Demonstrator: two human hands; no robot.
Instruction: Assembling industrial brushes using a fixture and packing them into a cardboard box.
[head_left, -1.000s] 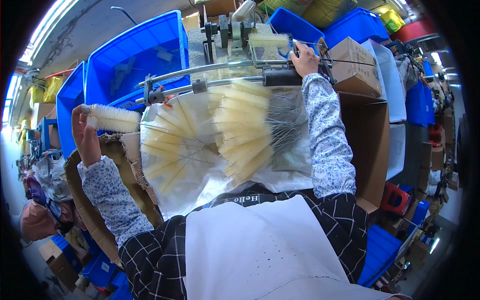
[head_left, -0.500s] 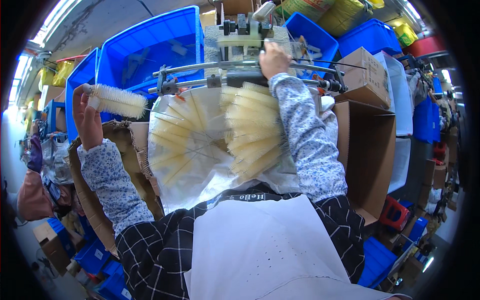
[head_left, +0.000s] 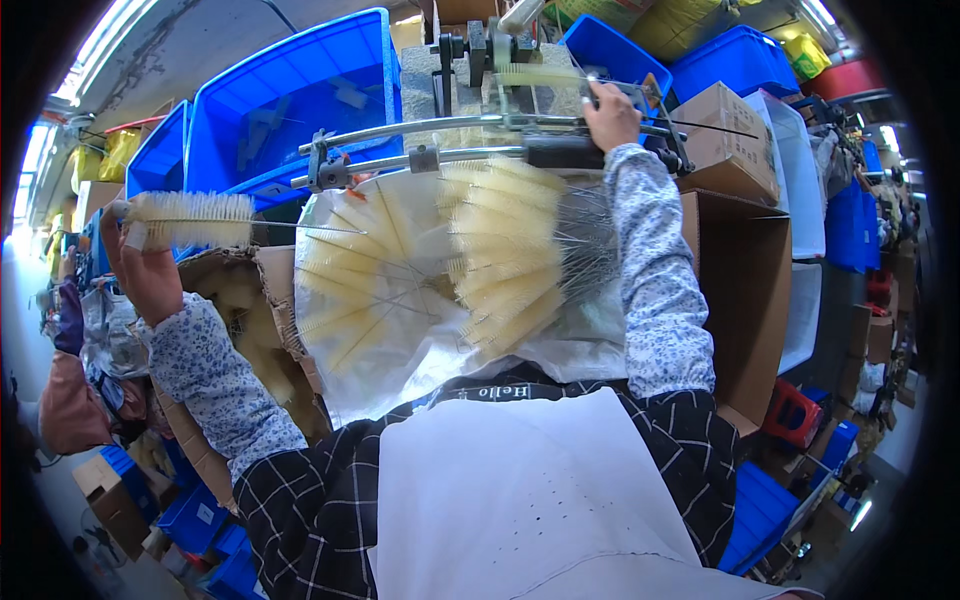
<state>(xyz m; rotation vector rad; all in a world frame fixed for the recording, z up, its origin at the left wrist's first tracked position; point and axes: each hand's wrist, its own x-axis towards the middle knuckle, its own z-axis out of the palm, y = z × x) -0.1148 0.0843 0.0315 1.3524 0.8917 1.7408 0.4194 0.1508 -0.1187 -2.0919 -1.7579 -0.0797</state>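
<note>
Brush [head_left: 190,218] gripped in left hand [head_left: 150,270]; right hand [head_left: 612,112] apparently grips machine [head_left: 480,60] beyond piled brushes [head_left: 500,260].

One head-worn fisheye looks steeply down, close over the lap.

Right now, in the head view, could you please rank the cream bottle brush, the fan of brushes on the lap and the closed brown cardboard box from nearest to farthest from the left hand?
1. The cream bottle brush: gripped in the left hand, far left.
2. The fan of brushes on the lap: centre.
3. The closed brown cardboard box: upper right, past the right hand.
</note>
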